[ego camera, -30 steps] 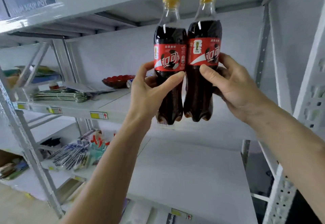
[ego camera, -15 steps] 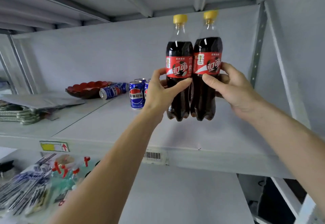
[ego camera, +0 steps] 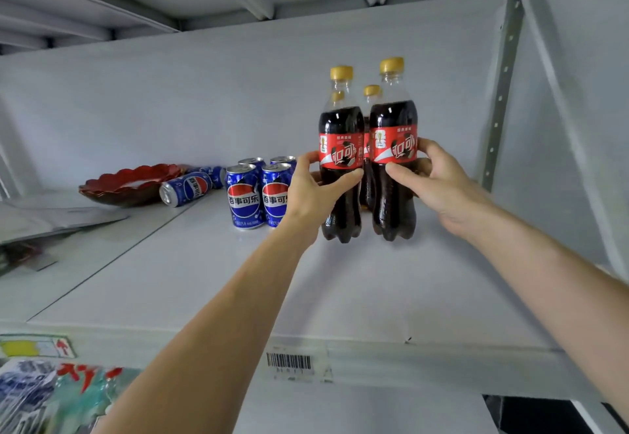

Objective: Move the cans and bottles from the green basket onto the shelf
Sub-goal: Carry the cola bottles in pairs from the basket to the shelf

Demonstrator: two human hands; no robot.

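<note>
Placing step: left hand [ego camera: 315,191] and right hand [ego camera: 439,185] each have fingers wrapped round a cola bottle [ego camera: 341,168], [ego camera: 393,161], upright, at or just above the shelf [ego camera: 204,280]. Two more bottles [ego camera: 371,93] stand at 12 o'clock behind, cans [ego camera: 243,200] at 9. Next: seat both bases, release.

two bare forearms, no sleeves, with the left hand [ego camera: 315,191] and right hand [ego camera: 439,183] ungloved.
</note>
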